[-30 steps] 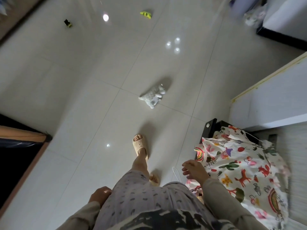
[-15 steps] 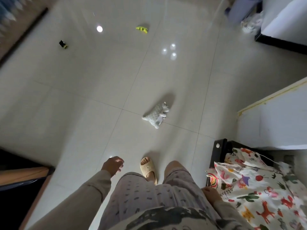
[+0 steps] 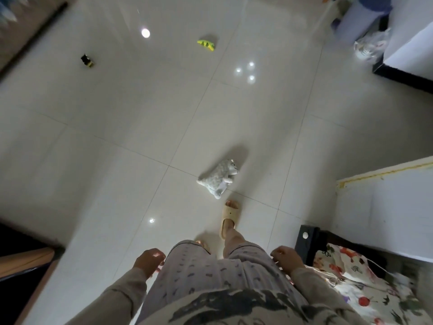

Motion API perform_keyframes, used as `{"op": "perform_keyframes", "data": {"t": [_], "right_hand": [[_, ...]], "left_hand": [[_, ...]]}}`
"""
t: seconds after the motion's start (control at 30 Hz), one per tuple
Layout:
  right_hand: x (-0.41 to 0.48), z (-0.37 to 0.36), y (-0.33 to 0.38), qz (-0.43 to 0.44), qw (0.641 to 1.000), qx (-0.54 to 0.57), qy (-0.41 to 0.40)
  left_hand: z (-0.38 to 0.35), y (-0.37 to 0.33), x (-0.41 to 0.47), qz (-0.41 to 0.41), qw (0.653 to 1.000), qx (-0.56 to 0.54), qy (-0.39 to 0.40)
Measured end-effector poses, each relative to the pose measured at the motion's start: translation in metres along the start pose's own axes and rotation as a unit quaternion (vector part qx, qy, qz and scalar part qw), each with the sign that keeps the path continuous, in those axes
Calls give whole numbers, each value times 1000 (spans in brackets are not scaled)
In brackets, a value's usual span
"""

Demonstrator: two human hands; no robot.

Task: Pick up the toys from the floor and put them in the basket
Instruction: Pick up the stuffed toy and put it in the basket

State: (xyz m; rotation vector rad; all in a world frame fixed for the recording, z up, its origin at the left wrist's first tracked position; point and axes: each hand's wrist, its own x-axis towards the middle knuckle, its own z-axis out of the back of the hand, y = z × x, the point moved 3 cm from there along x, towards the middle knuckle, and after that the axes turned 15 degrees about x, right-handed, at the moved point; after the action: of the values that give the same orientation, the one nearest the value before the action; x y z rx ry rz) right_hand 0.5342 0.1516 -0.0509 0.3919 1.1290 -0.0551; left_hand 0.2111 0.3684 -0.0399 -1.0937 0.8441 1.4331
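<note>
A grey-white plush animal (image 3: 219, 177) lies on the pale tiled floor just ahead of my front foot in a beige slipper (image 3: 230, 218). Farther off lie a yellow-green toy (image 3: 206, 44) and a small black-and-yellow toy (image 3: 87, 61). The basket (image 3: 307, 240), black-framed with a cartoon-print fabric liner, stands at the lower right. My left hand (image 3: 150, 261) hangs by my left thigh, fingers loosely curled, holding nothing. My right hand (image 3: 287, 259) hangs by my right thigh beside the basket, also empty.
A white cabinet (image 3: 386, 207) stands at the right behind the basket. A black-based white piece of furniture (image 3: 407, 55), a crumpled plastic bag (image 3: 369, 46) and a bluish cylinder (image 3: 358, 17) sit at the top right. Dark wooden furniture (image 3: 23, 256) fills the lower left.
I have stepped forward, so the plush toy is closer to my feet. My right hand left the basket's liner and now hangs at my side; the left hand swung forward.
</note>
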Motion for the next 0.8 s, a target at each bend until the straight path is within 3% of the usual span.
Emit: {"op": "perform_keyframes", "data": {"t": [0.13,0.37,0.57,0.8], "right_hand": [[30,29,51,0,996,91,18],[75,56,118,3,998,16,63],[106,56,176,21,998,16,57],[208,13,216,19,998,25,62]], "left_hand": [[0,-15,4,33,999,-19,18],[26,-79,29,2,997,-71,-23],[48,-132,66,-18,1000,-9,-4],[70,-187,177,-44,999,24,10]]}}
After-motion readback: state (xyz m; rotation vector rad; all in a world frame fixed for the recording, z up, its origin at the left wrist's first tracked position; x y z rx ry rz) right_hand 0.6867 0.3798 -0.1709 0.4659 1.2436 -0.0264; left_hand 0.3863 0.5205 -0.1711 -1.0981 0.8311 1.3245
